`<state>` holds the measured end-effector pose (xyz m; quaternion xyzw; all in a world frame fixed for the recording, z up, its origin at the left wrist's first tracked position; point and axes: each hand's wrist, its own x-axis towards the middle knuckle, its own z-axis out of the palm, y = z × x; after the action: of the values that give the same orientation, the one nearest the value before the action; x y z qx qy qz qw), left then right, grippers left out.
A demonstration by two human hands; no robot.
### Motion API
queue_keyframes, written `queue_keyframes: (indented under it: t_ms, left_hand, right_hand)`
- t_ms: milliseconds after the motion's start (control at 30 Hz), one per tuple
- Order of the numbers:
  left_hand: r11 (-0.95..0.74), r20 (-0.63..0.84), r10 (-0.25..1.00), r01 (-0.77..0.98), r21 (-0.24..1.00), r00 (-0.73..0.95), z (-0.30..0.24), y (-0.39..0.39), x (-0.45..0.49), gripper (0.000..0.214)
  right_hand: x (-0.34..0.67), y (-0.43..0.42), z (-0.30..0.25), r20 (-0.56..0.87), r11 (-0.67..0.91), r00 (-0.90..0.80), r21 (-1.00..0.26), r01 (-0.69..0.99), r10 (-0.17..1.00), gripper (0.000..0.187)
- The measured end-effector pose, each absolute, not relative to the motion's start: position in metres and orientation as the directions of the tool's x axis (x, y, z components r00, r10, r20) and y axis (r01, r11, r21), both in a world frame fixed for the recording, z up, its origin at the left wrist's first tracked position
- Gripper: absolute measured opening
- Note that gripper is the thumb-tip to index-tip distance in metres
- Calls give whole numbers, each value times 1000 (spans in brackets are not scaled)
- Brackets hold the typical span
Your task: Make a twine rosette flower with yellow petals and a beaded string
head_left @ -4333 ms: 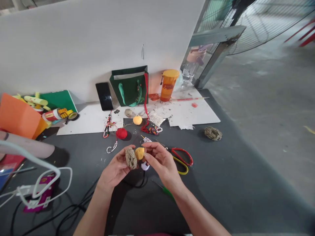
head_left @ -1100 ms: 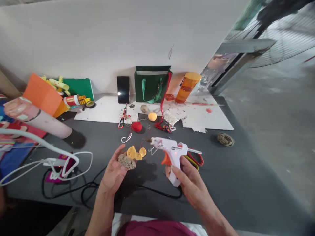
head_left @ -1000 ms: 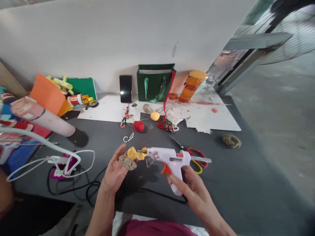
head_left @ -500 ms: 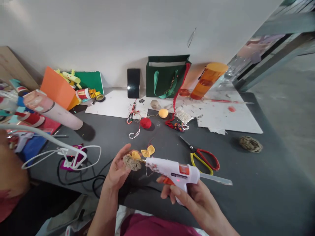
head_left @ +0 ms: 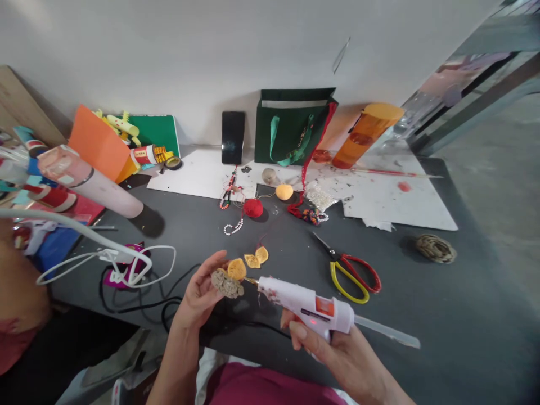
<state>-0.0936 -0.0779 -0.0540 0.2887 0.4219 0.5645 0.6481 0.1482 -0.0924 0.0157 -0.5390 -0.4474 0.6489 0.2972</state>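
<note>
My left hand point(head_left: 201, 292) is closed on a grey-brown crocheted piece point(head_left: 228, 283), with a yellow crocheted petal point(head_left: 237, 269) against its upper edge. In my right hand point(head_left: 324, 340) is a white glue gun point(head_left: 301, 301), its red light lit and a clear glue stick point(head_left: 388, 332) poking out of the back. The metal nozzle points left, just right of the yellow petal; whether it touches cannot be made out. Two more yellow petals point(head_left: 257, 257) lie on the table beyond the nozzle. Scissors point(head_left: 352, 273) with red and yellow handles lie to the right of them.
A grey-brown yarn bundle point(head_left: 435, 248) lies at the right. Behind are a red yarn ball point(head_left: 253, 208), a yellow ball point(head_left: 284, 192), a phone point(head_left: 233, 138), a green paper bag point(head_left: 280, 135) and an orange bottle point(head_left: 367, 135). White and black cables point(head_left: 166, 306) cross the left; another person's arm point(head_left: 21, 287) is there.
The glue gun has drawn back to the right and tilted, its rear end lower. More of the yellow petal shows on the piece in my left hand. The whole view has shifted slightly.
</note>
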Motion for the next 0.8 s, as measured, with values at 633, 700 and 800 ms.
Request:
queue_keyframes:
  t_ms: [633,700,800]
  left_hand:
    - [152,-141,988,-484,862,59,-61,-82,-95,62]
    - [154,-144,988,-477,865,58,-61,-83,-95,61]
    - [163,-152,986,-483,860,62,-61,-83,-95,60]
  right_hand:
    - [140,-82,23,-427,-327,-347,-892,311,835,35]
    - [141,-82,23,-397,-295,-346,-903,312,850,30]
    - [142,-84,19,-331,-224,-321,-918,327,887,26]
